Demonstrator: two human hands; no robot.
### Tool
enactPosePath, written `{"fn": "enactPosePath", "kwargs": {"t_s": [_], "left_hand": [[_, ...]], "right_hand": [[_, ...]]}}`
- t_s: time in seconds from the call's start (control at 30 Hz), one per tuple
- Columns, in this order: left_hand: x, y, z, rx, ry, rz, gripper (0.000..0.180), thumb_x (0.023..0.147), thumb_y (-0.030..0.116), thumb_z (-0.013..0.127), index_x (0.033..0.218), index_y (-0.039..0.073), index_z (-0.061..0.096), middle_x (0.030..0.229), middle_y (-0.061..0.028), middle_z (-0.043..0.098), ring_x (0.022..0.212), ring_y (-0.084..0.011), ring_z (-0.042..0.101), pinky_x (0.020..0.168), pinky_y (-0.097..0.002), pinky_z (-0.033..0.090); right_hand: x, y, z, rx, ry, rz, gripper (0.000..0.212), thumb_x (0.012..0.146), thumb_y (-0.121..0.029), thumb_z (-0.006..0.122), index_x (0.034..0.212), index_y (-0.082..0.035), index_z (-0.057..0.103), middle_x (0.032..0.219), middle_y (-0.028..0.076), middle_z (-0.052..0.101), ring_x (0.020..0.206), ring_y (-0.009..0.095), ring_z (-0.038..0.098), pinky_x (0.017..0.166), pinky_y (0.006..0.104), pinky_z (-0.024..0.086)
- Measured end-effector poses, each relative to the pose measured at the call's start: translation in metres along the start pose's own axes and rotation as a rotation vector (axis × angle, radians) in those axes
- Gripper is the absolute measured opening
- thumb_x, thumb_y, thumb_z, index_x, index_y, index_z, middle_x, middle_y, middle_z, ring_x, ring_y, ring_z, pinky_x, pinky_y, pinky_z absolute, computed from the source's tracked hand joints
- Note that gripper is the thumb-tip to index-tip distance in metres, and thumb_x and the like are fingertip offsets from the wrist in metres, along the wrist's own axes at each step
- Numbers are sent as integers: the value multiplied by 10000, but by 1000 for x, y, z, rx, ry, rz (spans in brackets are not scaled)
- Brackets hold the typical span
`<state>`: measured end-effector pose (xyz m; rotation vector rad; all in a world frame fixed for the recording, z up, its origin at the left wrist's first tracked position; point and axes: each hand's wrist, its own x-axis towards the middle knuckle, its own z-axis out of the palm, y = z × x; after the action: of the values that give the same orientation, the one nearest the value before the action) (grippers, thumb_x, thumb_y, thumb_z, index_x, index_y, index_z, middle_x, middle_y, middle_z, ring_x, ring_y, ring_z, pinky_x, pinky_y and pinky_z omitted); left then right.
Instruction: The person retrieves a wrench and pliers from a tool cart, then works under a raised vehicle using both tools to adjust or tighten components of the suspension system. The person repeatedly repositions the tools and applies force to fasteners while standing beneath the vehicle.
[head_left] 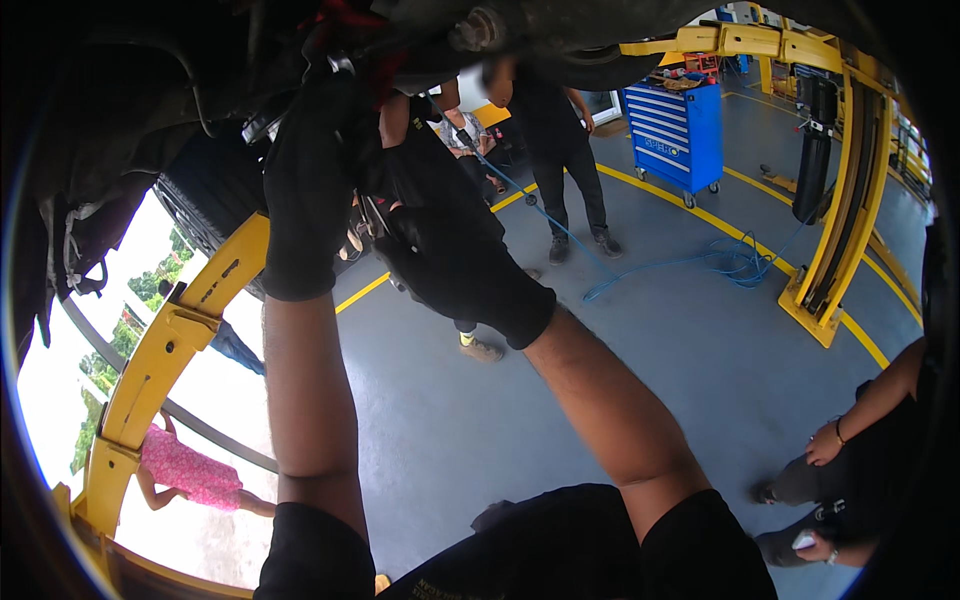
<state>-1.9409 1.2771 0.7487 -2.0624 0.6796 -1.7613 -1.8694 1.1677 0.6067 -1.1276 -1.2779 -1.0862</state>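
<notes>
Both of my arms reach up to the dark underside of a raised vehicle. My left hand, in a black glove, is up among the parts beside a tyre. Its fingers blend into the shadow, so their grip is hidden. Lower and to the right, my right hand, gloved in black too, is closed around a slim metal tool. Only a little of the tool shows past the fingers, and its exact kind is unclear.
Yellow lift arms hold the vehicle, with a yellow lift post at right. A blue tool cabinet on wheels stands behind. A blue hose lies coiled on the grey floor. Several people stand around, one ahead, another at right.
</notes>
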Motion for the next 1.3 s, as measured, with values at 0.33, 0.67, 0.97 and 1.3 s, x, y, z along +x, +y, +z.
{"fn": "enactPosePath", "kwargs": {"t_s": [0.33,0.67,0.97,1.3], "left_hand": [[33,49,-36,-1754,-97,-1094,412,1095,386,383,1096,29,588,670,-17,510,463,-106,440,426,-235,342],[10,35,-21,-523,-68,-464,307,1034,319,527,1119,39,622,695,-28,553,504,-125,510,451,-243,427],[-8,-2,-2,70,-63,-91,450,813,59,826,1234,22,670,1211,-160,710,1143,-367,684,937,-411,579],[4,7,-4,109,-74,77,433,846,46,770,1262,4,656,1235,-173,690,1196,-363,636,960,-416,556]], "right_hand": [[1,-73,-78,434,-305,160,246,855,-53,738,1064,24,635,834,145,605,620,234,605,531,322,465],[-22,-33,-31,236,-309,90,320,838,-4,738,1130,7,607,1020,173,644,970,306,673,764,393,579],[9,26,16,256,-121,180,281,981,-178,666,1218,-28,640,1079,158,717,966,275,719,810,335,587],[-1,26,21,123,-44,29,204,1011,-184,617,1124,-18,653,1018,163,696,844,277,710,685,352,560]]}}
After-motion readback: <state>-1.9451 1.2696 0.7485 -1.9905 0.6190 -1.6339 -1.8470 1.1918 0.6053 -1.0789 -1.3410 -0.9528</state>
